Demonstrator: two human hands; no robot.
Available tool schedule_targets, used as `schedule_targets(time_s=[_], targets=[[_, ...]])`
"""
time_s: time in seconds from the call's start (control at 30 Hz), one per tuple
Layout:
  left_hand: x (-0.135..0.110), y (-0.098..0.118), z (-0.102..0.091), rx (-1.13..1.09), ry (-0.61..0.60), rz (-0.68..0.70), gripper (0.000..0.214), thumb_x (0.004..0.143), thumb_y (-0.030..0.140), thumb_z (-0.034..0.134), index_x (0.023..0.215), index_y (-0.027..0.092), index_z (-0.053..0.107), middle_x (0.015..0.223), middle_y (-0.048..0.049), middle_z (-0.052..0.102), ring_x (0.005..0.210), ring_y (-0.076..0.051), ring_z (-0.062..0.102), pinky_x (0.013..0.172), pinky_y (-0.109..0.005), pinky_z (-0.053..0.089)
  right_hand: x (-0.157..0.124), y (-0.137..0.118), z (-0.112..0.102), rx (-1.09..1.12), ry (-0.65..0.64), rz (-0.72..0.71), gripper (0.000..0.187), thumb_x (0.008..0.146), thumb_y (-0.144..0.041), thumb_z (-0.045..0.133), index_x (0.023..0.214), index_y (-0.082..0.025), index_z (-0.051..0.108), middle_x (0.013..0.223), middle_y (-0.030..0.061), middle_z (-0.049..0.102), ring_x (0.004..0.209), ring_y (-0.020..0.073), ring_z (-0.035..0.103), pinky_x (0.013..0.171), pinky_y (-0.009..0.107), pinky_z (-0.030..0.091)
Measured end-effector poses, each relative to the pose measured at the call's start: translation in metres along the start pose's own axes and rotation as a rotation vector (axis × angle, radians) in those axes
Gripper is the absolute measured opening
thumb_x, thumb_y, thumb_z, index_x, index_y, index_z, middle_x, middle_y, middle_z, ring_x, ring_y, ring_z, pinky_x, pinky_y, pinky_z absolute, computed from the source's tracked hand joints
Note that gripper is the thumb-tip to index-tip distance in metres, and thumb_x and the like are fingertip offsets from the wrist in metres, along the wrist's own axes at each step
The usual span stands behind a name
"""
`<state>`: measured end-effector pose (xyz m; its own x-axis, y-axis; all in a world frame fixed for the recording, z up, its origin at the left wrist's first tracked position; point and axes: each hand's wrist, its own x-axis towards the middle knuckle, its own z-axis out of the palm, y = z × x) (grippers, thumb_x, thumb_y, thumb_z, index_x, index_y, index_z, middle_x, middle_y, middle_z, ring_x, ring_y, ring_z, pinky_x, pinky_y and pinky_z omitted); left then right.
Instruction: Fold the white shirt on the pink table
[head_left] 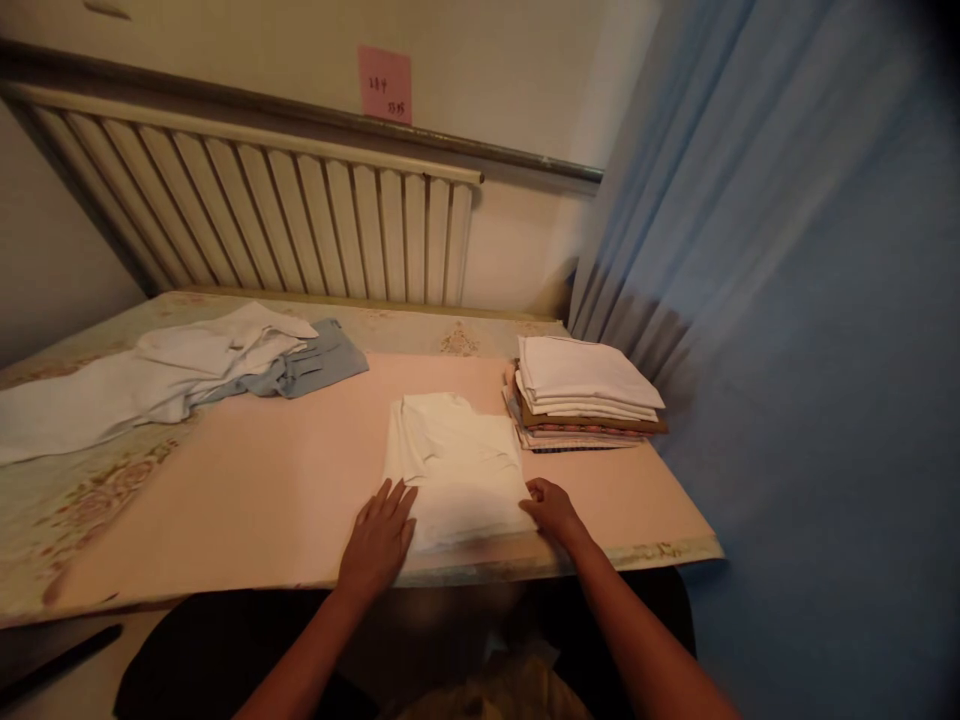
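Observation:
A folded white garment (456, 460) lies on the pink table top (285, 480) near its front edge. My left hand (381, 540) rests flat beside the garment's near left corner, fingers stretched out and touching the cloth. My right hand (553, 508) sits at the near right corner, fingers curled onto the garment's edge. A stack of folded clothes (583, 395), white on top with brown and patterned pieces below, stands just right of the garment.
A heap of unfolded white and blue clothes (195, 370) lies at the back left. A radiator (300, 220) runs along the wall, with a pink note (385, 84) above. A blue curtain (787, 300) hangs on the right. The flowered table cover (67, 490) shows at the left.

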<state>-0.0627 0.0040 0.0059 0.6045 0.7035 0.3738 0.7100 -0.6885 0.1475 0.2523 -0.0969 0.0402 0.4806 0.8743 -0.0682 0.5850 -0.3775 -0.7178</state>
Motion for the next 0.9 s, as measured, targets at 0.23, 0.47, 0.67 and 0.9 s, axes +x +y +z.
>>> schedule_targets(time_s=[0.23, 0.47, 0.67, 0.9], targets=[[0.000, 0.001, -0.001, 0.012, -0.010, 0.002, 0.047, 0.093, 0.031, 0.040, 0.139, 0.023, 0.045, 0.145, -0.0056, 0.045, 0.140, -0.027, 0.029, 0.109, -0.045, 0.032, -0.018, -0.023, -0.006, -0.088, 0.164, -0.095, 0.024, 0.079, -0.020, 0.051, 0.099, -0.018, 0.063, 0.080, 0.0037, 0.064, 0.079, 0.0189, 0.057, 0.076, 0.030, 0.042], [-0.001, 0.001, -0.002, 0.007, -0.002, -0.003, 0.048, 0.093, 0.030, 0.042, 0.140, 0.025, 0.044, 0.146, -0.0049, 0.045, 0.140, -0.026, 0.030, 0.109, -0.045, 0.032, -0.031, -0.056, 0.029, -0.310, 0.029, -0.778, 0.026, 0.088, -0.016, 0.041, 0.098, -0.021, 0.064, 0.091, 0.0067, 0.065, 0.090, 0.0197, 0.056, 0.084, 0.032, 0.044], [-0.001, 0.000, -0.002, -0.016, -0.036, -0.022, 0.047, 0.093, 0.029, 0.042, 0.139, 0.025, 0.045, 0.146, -0.0054, 0.045, 0.139, -0.026, 0.031, 0.108, -0.045, 0.033, -0.018, -0.025, 0.044, -0.397, 0.085, -0.848, 0.030, 0.090, -0.015, 0.043, 0.115, -0.019, 0.061, 0.119, 0.0097, 0.063, 0.113, 0.0218, 0.053, 0.098, 0.040, 0.042], [0.016, -0.011, -0.006, -0.185, -0.017, -0.101, 0.038, 0.092, 0.032, 0.042, 0.124, 0.022, 0.059, 0.130, -0.0088, 0.060, 0.127, -0.025, 0.048, 0.105, -0.046, 0.039, -0.020, -0.015, 0.046, -0.410, 0.123, -0.826, 0.039, 0.089, -0.015, 0.044, 0.125, -0.020, 0.057, 0.129, 0.0097, 0.059, 0.127, 0.0228, 0.047, 0.105, 0.044, 0.041]])
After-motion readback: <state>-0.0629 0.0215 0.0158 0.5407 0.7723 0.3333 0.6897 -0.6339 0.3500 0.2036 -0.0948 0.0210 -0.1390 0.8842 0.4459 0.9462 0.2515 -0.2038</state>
